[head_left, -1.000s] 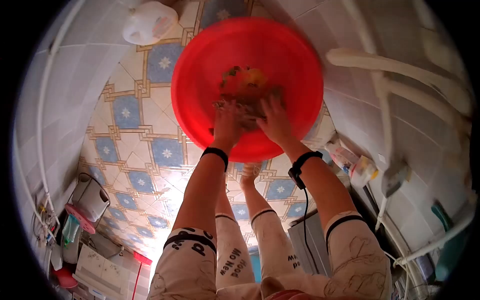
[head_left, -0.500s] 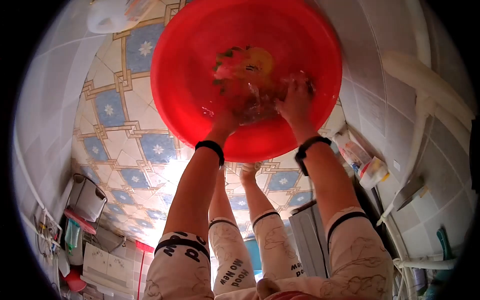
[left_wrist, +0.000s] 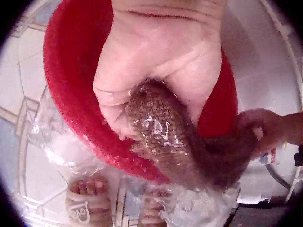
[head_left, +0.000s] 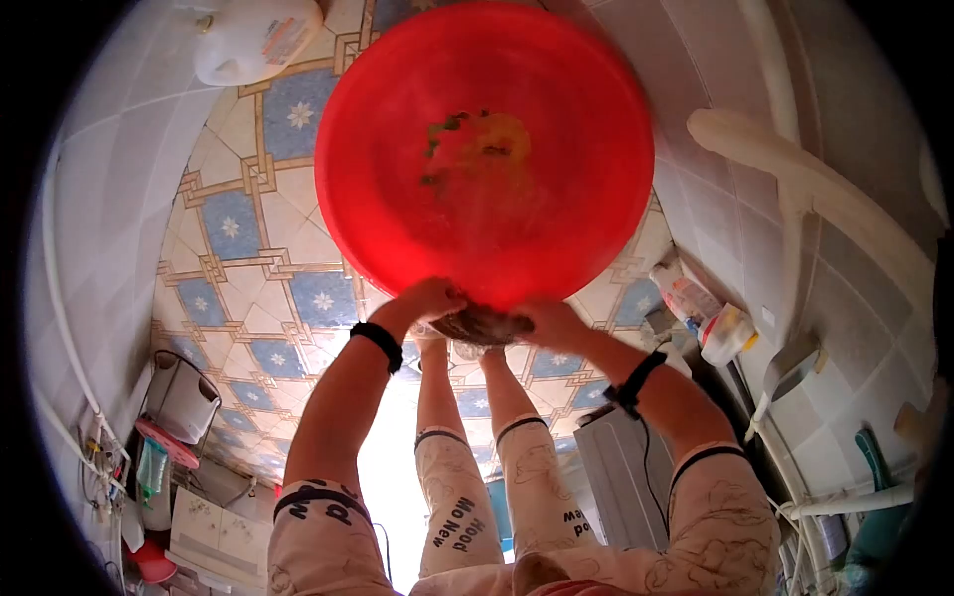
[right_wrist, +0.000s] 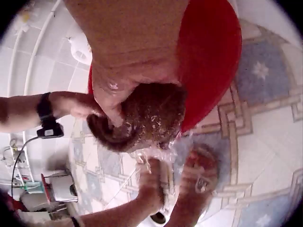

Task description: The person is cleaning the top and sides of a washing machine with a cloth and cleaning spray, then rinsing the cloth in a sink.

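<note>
A wet, dark brown textured cloth is stretched between both hands at the near rim of a red basin. The left hand grips one end; in the left wrist view the cloth comes out of the curled left hand. At the other end the right hand holds on, its fingers bent round the cloth in the right wrist view. Water runs off the cloth over the basin's edge. Inside the basin, a flower print shows at the bottom.
A white jug stands on the patterned tile floor at the upper left. Bottles, pipes and a green-handled brush are along the right wall. A grey box is beside the person's legs. The person's feet are just below the basin.
Both hands have come up out of the basin towards the body, bringing the cloth to the near rim. The splashing inside the basin has died down, and water now falls outside it.
</note>
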A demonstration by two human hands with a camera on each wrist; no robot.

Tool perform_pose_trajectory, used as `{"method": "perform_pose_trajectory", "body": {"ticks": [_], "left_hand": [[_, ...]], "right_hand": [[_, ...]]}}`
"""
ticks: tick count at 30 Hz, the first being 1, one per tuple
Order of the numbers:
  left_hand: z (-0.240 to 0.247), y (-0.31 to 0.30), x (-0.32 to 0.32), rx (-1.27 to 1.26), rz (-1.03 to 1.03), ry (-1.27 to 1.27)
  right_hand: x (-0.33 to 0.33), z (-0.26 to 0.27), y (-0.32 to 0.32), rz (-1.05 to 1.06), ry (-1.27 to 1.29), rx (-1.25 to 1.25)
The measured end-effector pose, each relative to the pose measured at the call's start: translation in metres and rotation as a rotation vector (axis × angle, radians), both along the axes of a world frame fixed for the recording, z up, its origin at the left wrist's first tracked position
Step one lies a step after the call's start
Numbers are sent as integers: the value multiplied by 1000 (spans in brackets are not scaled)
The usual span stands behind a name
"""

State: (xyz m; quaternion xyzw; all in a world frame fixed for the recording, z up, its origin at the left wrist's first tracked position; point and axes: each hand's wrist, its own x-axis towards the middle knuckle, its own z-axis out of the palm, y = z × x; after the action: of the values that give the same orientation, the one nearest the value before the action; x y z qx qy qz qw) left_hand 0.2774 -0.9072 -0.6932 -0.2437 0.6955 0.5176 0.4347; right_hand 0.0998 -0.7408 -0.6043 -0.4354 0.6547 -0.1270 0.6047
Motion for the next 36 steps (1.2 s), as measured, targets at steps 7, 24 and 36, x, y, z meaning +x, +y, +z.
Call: {"method": "perform_pose_trajectory", "body": {"ticks": [7,24,36], "left_hand": [[2,-99,-100,-479,301,167],[37,-17,9,-436,-254,75],[65,-50,-38,-554,147,224]], "right_hand": [[-109,-78,-119,-110,576,-244],[48,-29,-1,64,90,-199],[-62,-17,-66,-108,270,-272]]}}
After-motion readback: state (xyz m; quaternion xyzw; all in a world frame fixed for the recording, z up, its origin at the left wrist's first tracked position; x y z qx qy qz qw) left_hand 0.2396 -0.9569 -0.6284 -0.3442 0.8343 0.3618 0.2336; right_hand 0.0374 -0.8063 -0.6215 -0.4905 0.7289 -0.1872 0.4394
